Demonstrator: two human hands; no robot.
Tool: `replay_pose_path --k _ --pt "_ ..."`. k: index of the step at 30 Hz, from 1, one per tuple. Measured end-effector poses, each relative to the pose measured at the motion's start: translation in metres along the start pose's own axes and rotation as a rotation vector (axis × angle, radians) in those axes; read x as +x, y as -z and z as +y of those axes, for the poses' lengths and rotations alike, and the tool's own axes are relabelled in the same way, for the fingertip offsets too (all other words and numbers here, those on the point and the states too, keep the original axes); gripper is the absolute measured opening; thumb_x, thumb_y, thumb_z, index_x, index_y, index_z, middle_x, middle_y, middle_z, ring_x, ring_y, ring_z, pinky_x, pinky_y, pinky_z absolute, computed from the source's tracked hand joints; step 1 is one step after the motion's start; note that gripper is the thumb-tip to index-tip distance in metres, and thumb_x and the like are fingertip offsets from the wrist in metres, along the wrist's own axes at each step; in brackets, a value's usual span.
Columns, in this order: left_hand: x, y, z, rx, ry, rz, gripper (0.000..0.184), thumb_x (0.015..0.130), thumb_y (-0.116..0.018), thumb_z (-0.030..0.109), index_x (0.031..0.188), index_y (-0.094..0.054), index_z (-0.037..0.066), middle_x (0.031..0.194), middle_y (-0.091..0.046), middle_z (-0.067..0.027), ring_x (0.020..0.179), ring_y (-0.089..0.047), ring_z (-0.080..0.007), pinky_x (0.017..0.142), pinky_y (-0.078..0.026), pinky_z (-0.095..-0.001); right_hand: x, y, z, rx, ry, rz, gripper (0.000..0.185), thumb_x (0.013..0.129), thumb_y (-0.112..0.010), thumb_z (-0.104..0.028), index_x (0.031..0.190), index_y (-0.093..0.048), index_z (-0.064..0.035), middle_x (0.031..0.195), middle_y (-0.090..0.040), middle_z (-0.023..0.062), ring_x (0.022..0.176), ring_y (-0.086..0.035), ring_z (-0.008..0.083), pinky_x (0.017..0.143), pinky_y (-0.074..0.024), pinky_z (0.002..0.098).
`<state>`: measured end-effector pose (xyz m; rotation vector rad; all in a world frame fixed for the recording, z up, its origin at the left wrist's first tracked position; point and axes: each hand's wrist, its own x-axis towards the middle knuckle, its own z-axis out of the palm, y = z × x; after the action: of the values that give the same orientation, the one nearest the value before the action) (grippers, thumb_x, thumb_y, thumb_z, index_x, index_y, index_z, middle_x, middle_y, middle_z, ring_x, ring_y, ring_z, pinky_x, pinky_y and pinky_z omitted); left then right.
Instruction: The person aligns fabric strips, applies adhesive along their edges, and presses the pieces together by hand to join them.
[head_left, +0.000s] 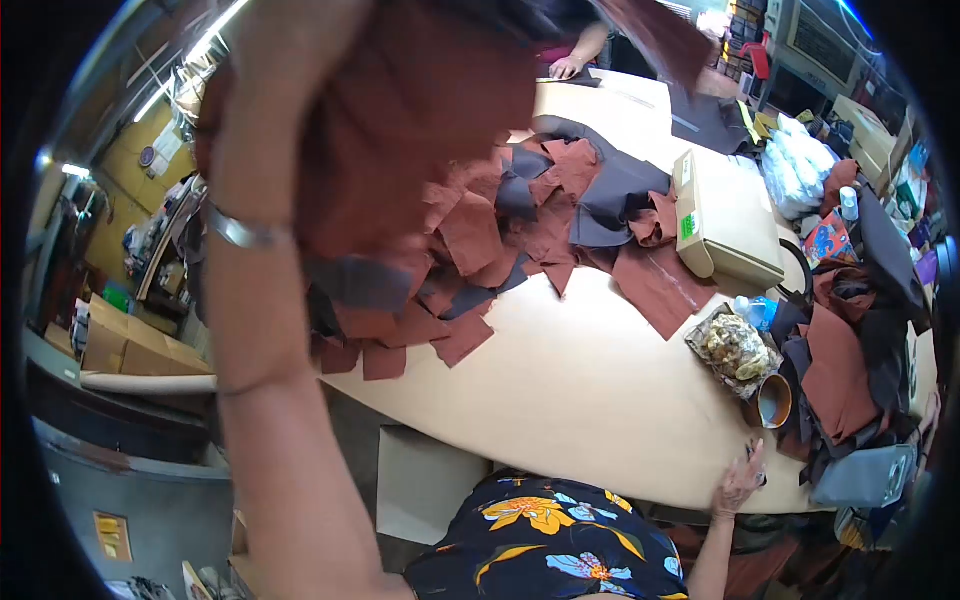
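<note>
My left arm reaches up across the left of the view. The left hand (300, 30), blurred at the top edge, is closed on a large brown cloth (420, 130) that hangs in front of the camera. Beneath it a heap of brown and dark grey cloth pieces (470, 235) spreads over the pale table (560, 380). My right hand (740, 482) rests at the near right edge of the table, fingers partly stretched out, with nothing plainly held. Close to it stands a brown cup (773, 402).
A cardboard box (728, 220) lies on the table's right side. Beside the cup are a tray with a crumpled pale lump (735, 345) and a blue-capped bottle (757, 312). More cloth (840, 380) is piled at far right. Another person's hand (568, 68) rests at the far end.
</note>
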<state>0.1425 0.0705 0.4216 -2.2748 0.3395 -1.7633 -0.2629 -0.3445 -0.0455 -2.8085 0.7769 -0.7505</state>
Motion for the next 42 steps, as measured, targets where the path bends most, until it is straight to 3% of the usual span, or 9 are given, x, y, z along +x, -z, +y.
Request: replay_pose_path --k 4,8,12,15,18,21,31,39,42 --pt "0.05 -0.042 -0.074 0.06 0.042 -0.169 0.038 0.089 -0.053 0.029 0.111 -0.053 -0.002 0.096 -0.063 -0.0245 0.091 -0.061 -0.0369 0.082 -0.047 -0.0421 -0.001 0.001 -0.005 -0.035 -0.075 -0.022 0.056 0.09 -0.046 -0.018 0.142 -0.029 -0.0058 0.141 -0.04 0.0137 0.124 -0.043 0.031 0.104 -0.0266 0.0458" --pt "0.026 -0.184 -0.219 0.195 0.03 -0.418 0.082 0.085 -0.045 0.062 0.14 -0.031 0.004 0.136 -0.04 -0.027 0.126 -0.038 -0.0438 0.105 -0.032 -0.048 -0.001 0.002 -0.01 -0.144 -0.128 -0.039 0.059 0.088 -0.049 -0.018 0.142 -0.029 -0.006 0.139 -0.042 0.0116 0.125 -0.041 0.0281 0.107 -0.0231 0.0462" --pt "-0.097 -0.325 -0.299 -0.229 0.187 -1.239 0.089 0.086 -0.039 0.067 0.145 -0.02 0.002 0.148 -0.024 -0.0213 0.138 -0.022 -0.0333 0.111 -0.023 -0.0391 0.0 0.007 -0.018 -0.152 -0.207 -0.102 0.061 0.086 -0.051 -0.017 0.142 -0.029 -0.0066 0.136 -0.044 0.0128 0.125 -0.04 0.0274 0.106 -0.0225 0.0459" --pt "-0.133 -0.257 -0.235 -0.599 0.688 -1.432 0.079 0.089 -0.037 0.062 0.142 -0.029 0.003 0.148 -0.026 -0.0184 0.136 -0.027 -0.0328 0.109 -0.026 -0.0396 0.0 0.006 -0.018 -0.158 -0.168 -0.063 0.063 0.084 -0.054 -0.014 0.142 -0.03 -0.0069 0.132 -0.046 0.0144 0.123 -0.042 0.0294 0.106 -0.0235 0.0458" --pt "-0.109 -0.293 -0.258 -0.086 0.209 -1.511 0.072 0.092 -0.037 0.057 0.14 -0.034 0.004 0.146 -0.031 -0.0184 0.134 -0.032 -0.0301 0.108 -0.028 -0.0417 0.004 0.011 -0.026 -0.107 -0.129 -0.055 0.063 0.082 -0.053 -0.012 0.14 -0.031 -0.0052 0.13 -0.048 0.0155 0.12 -0.043 0.0303 0.103 -0.0265 0.0443" --pt "-0.046 -0.17 -0.109 0.03 0.018 -1.084 0.06 0.094 -0.039 0.046 0.135 -0.038 0.003 0.136 -0.041 -0.0193 0.127 -0.039 -0.032 0.105 -0.032 -0.0429 0.01 0.018 -0.034 0.011 -0.112 0.016 0.063 0.074 -0.052 -0.006 0.136 -0.038 -0.0021 0.127 -0.051 0.016 0.113 -0.046 0.0339 0.1 -0.0314 0.0425" --pt "-0.105 0.163 0.244 -2.986 -1.106 -0.757 0.033 0.093 -0.05 0.02 0.092 -0.061 -0.011 0.092 -0.066 -0.0221 0.089 -0.064 -0.0439 0.086 -0.048 -0.05 0.064 0.049 0.005 0.031 0.016 0.312 0.058 0.08 -0.059 -0.007 0.134 -0.04 -0.0015 0.121 -0.055 0.0146 0.107 -0.052 0.0311 0.095 -0.0358 0.0421" --pt "-0.108 0.251 0.324 -3.276 -0.415 -0.024 0.06 0.092 -0.039 0.047 0.108 -0.064 -0.006 0.096 -0.062 -0.0207 0.074 -0.061 -0.026 0.062 -0.05 -0.0327 0.185 0.088 0.116 -0.08 -0.08 0.219 0.073 0.077 -0.064 -0.009 0.141 -0.028 -0.0077 0.123 -0.054 0.0153 0.109 -0.052 0.0331 0.094 -0.0392 0.0426" --pt "-0.103 0.244 0.338 -3.262 -0.537 -0.243 0.051 0.091 -0.04 0.041 0.099 -0.065 -0.003 0.092 -0.065 -0.0219 0.075 -0.063 -0.0306 0.066 -0.051 -0.035 0.234 0.089 0.161 -0.094 -0.262 0.279 0.082 0.075 -0.067 -0.011 0.143 -0.02 -0.0072 0.125 -0.052 0.018 0.111 -0.051 0.0352 0.095 -0.0395 0.0433"
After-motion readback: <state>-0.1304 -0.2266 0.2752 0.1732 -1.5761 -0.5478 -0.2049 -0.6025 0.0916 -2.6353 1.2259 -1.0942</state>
